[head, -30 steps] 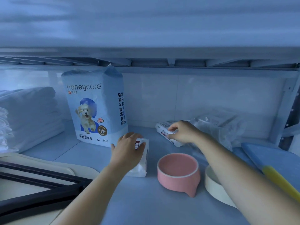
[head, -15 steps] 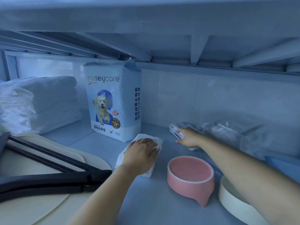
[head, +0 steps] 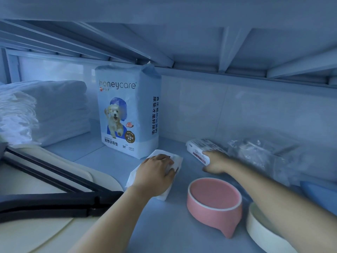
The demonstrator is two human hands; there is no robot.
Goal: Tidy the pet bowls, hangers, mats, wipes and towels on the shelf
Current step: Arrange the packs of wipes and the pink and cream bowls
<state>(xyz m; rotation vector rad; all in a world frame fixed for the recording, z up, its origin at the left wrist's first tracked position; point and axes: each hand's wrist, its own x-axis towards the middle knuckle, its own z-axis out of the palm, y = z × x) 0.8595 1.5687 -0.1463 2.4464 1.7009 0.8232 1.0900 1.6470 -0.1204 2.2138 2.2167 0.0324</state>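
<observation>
A white wipes pack lies flat on the shelf floor in front of the honeycare pad bag. My left hand lies on top of it, fingers curled over its far edge. Further back and to the right lies a second wipes pack; my right hand grips its near end. A pink pet bowl stands between my forearms, with a white bowl at its right, partly hidden by my right arm. Folded white towels are stacked at the back left.
Black hangers lie on a cream mat at the front left. A crumpled clear plastic bag sits behind my right hand, a blue mat at the far right. The upper shelf's beams hang low overhead.
The left pack went from tilted in my left hand to lying flat, closer to the pad bag. My right hand slid from the top of the second pack to its near end.
</observation>
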